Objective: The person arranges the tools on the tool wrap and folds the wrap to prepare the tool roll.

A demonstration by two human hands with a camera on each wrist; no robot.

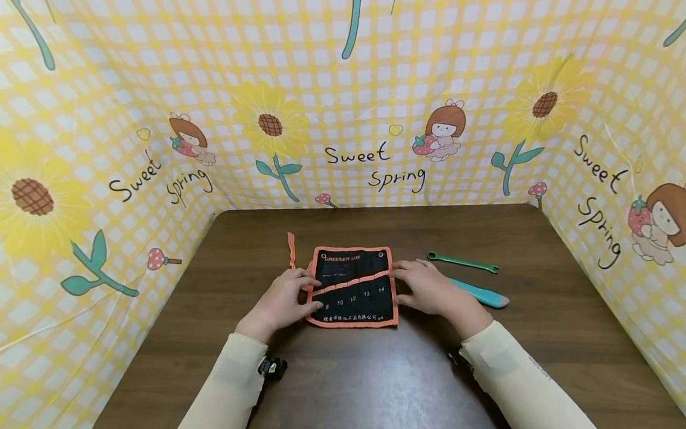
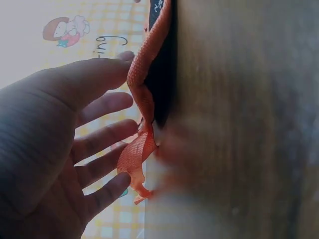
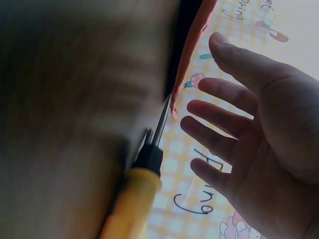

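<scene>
A black tool pouch (image 1: 351, 298) with orange trim lies flat on the table, its row of pockets marked with sizes such as 10, 12, 13 and 14. My left hand (image 1: 286, 298) rests at its left edge, thumb and fingertips over the trim. In the left wrist view those fingers (image 2: 107, 139) are spread and loosely extended beside the orange strap (image 2: 134, 157). At the pouch's right edge is my right hand (image 1: 423, 287), fingertips close to the trim. The right wrist view shows its fingers (image 3: 214, 109) apart, with nothing between them.
Right of the pouch lies a green combination wrench (image 1: 466, 263). A teal-handled tool (image 1: 482, 293) sits below it, partly hidden by my right hand. The right wrist view shows a screwdriver-like tool (image 3: 137, 196) with a yellow-orange handle. Patterned cloth (image 1: 364, 107) encloses the table's back and sides.
</scene>
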